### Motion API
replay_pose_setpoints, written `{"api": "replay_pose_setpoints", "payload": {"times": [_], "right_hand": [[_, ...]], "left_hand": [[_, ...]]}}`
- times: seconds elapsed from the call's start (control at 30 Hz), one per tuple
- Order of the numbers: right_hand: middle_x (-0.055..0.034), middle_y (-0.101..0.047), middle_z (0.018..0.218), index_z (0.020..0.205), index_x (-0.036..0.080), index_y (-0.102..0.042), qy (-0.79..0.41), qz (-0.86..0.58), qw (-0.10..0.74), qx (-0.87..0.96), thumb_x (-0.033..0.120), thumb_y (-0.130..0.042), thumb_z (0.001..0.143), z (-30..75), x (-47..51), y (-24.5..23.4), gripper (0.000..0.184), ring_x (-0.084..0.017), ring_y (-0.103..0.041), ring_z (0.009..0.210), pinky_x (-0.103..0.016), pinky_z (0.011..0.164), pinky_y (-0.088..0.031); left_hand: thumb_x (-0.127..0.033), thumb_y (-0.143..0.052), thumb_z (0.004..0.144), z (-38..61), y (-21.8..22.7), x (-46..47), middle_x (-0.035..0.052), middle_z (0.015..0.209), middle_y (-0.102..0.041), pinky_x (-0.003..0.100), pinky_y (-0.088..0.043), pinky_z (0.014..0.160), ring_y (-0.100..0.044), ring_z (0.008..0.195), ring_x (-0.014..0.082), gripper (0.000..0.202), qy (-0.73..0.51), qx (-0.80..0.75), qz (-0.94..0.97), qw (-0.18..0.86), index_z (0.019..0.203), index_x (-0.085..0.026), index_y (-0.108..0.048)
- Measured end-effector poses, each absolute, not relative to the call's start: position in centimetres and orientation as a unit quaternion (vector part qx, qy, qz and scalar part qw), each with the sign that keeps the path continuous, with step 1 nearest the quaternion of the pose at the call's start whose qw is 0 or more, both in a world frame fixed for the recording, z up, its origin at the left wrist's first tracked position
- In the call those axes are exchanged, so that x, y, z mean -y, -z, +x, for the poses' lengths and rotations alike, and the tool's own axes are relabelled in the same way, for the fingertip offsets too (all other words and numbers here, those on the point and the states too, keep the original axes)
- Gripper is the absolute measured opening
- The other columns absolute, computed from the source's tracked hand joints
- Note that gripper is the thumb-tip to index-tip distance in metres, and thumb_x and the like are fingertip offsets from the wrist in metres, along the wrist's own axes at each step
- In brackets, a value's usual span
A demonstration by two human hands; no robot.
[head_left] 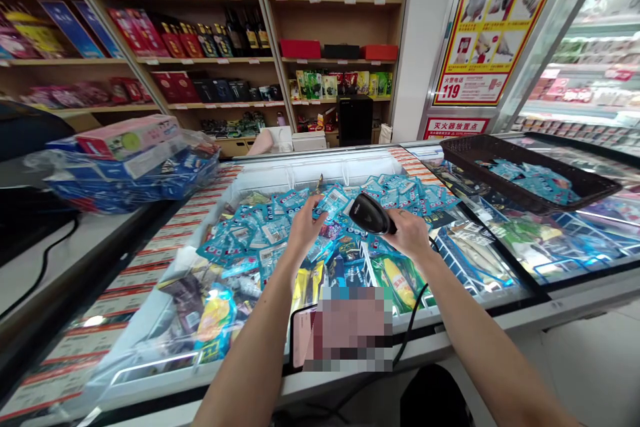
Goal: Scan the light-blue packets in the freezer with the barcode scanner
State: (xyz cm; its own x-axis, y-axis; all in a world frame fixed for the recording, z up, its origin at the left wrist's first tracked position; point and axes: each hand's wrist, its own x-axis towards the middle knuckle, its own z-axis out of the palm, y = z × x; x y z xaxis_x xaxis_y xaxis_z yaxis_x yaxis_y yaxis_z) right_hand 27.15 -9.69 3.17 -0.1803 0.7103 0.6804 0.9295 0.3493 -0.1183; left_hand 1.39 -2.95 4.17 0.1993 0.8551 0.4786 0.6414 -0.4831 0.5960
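Head view. Left hand (306, 228) pinches one blue packet (334, 200) at its near-left edge, barcode up. Right hand (411, 233) is wrapped round the scanner (368, 215); its nose sits just right of the packet, aimed roughly left. Beam not visible; whether the code has read, cannot tell.

Working notes: best to hold the packet flat and taut, thumb off the bars, scanner window square to the code; creased film or glare could spoil a read. Other packets (277, 232) lie around and beyond the left hand, so lift this one clear lest a neighbour's code register. Cord (415, 317) drops past the right wrist, near the phone (302, 339); mind snags.
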Motion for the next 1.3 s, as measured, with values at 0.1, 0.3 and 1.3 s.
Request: {"api": "replay_pose_setpoints", "payload": {"times": [0.1, 0.3, 1.3], "right_hand": [[-0.0039, -0.066, 0.085, 0.096, 0.02, -0.06, 0.163, -0.545, 0.334, 0.751, 0.041, -0.054, 0.077, 27.1, 9.8, -3.3, 0.029, -0.017, -0.059, 0.08, -0.024, 0.064, -0.037], [-0.0035, -0.066, 0.085, 0.096, 0.021, -0.06, 0.153, -0.543, 0.318, 0.762, 0.037, -0.058, 0.074, 26.9, 9.9, -3.3, 0.028, -0.017, -0.059, 0.079, -0.024, 0.062, -0.037], [-0.0052, -0.066, 0.086, 0.099, 0.019, -0.06, 0.169, -0.559, 0.333, 0.74, 0.04, -0.055, 0.076, 27.4, 9.6, -3.1, 0.031, -0.017, -0.059, 0.08, -0.023, 0.063, -0.036]], "left_hand": [[-0.032, -0.048, 0.081, 1.6, -4.0, 3.0, 0.0049, 0.11, -0.059, 0.027, -0.045, 0.066, -0.057, 0.099, 0.0198, 0.039, -0.391, -0.492, 0.767, 0.13, 0.118, -0.025, -0.045], [-0.03, -0.049, 0.08, 1.8, -4.0, 3.0, 0.0051, 0.109, -0.059, 0.029, -0.046, 0.07, -0.056, 0.1, 0.0206, 0.038, -0.383, -0.497, 0.77, 0.115, 0.117, -0.023, -0.046], [-0.031, -0.047, 0.081, 0.6, -3.9, 2.6, 0.008, 0.108, -0.059, 0.033, -0.045, 0.075, -0.058, 0.094, 0.0225, 0.043, -0.397, -0.55, 0.73, 0.081, 0.123, -0.022, -0.043]]}}
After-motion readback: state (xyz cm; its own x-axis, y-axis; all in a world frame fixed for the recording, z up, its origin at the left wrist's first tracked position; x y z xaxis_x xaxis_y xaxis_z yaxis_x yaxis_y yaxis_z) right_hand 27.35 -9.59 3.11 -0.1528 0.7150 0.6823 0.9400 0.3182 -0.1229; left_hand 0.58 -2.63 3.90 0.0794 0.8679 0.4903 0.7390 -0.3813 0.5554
